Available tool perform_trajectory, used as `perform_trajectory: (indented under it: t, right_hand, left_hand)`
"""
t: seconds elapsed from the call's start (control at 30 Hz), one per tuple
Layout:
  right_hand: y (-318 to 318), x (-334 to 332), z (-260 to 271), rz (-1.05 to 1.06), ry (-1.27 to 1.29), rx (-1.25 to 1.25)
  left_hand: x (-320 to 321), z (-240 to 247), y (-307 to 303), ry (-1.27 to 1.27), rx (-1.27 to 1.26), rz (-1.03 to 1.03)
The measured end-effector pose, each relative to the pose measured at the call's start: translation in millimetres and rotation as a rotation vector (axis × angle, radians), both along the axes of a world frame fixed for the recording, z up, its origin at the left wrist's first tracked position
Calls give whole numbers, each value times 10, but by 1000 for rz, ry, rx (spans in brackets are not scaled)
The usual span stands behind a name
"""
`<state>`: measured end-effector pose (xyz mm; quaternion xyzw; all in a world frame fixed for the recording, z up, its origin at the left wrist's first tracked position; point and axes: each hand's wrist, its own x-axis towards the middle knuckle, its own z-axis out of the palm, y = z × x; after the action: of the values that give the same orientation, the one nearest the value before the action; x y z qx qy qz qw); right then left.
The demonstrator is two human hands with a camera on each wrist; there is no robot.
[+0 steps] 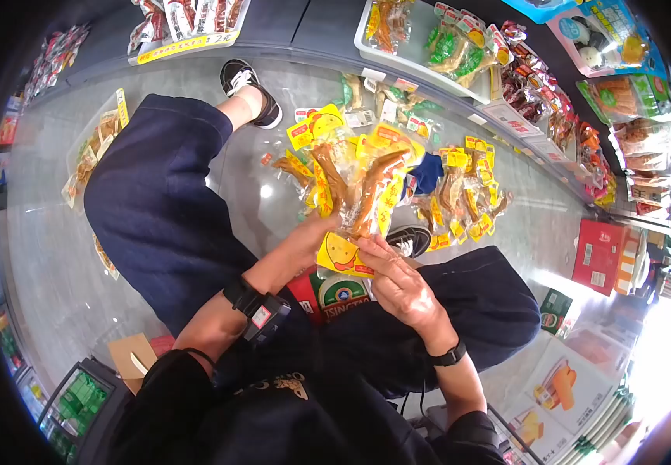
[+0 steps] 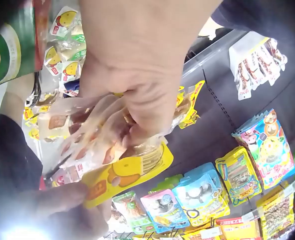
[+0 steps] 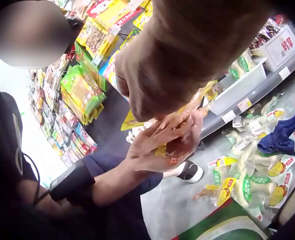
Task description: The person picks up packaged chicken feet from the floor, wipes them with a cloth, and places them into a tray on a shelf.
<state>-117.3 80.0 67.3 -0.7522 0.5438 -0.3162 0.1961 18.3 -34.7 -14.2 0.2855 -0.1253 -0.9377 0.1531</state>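
My left hand grips several clear snack packs of long brown pieces with yellow labels. In the left wrist view the left hand comes down over the bunch, its fingers curled around the packs. My right hand pinches the yellow header card of one pack between thumb and fingers. That yellow card slants under the left hand in the left wrist view. In the right wrist view the left hand cradles the packs, below the right hand.
More yellow-labelled packs and green-marked packs lie on the grey floor. A navy cloth is among them. White trays line the shelf ahead. A green-and-red beer carton stands between the person's legs.
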Motion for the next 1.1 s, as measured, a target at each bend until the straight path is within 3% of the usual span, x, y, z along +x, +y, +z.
perform_trajectory:
  t: [0.1, 0.23, 0.3, 0.37, 0.43, 0.5, 0.57, 0.6, 0.63, 0.77, 0.83, 0.9, 0.97, 1.03, 1.1]
  right_hand:
    - [19, -75, -30, 28, -14, 48]
    - [-35, -83, -75, -8, -66, 114]
    - [-106, -107, -111, -35, -62, 131]
    - [-189, -230, -151, -50, -80, 146]
    - [-263, -522, -188, 37, -412, 672]
    - [-352, -938, -547, -127, -808, 828]
    - [-463, -1180, -1153, -649, -779, 531]
    - [-495, -1374, -1495, -871, -440, 584]
    - [-578, -1488, -1650, -902, -105, 569]
    - [-850, -1648, -2452, -831, 250, 378]
    - [-842, -1483, -2636, -864, 178, 566]
    - [-841, -1437, -2559, -891, 340, 588]
    - [-758, -1650, -2684, -834, 107, 443]
    - [-699, -1785, -2625, -956, 59, 247]
    - [-690, -1902, -2375, -981, -126, 249]
  left_hand:
    - [-16, 63, -117, 113, 170, -68]
    - [-24, -46, -50, 181, 147, -22]
    - [-42, -89, -74, -13, -106, -73]
    - [-73, -99, -124, -43, -45, -56]
    - [-97, -83, -163, -199, -118, -32]
    - [-140, -69, -175, -152, -85, 32]
    - [-149, -74, -207, -90, -96, 79]
    - [-141, -104, -217, -103, -112, 87]
    - [-126, -133, -223, -114, -113, 95]
    - [-77, -179, -263, -103, -100, 99]
    - [-67, -125, -275, -140, -187, 138]
    - [-60, -84, -312, -166, -182, 125]
    - [-86, -38, -313, -188, -210, 175]
    - [-61, -118, -311, -217, -201, 159]
    - [-72, -117, -336, -239, -198, 140]
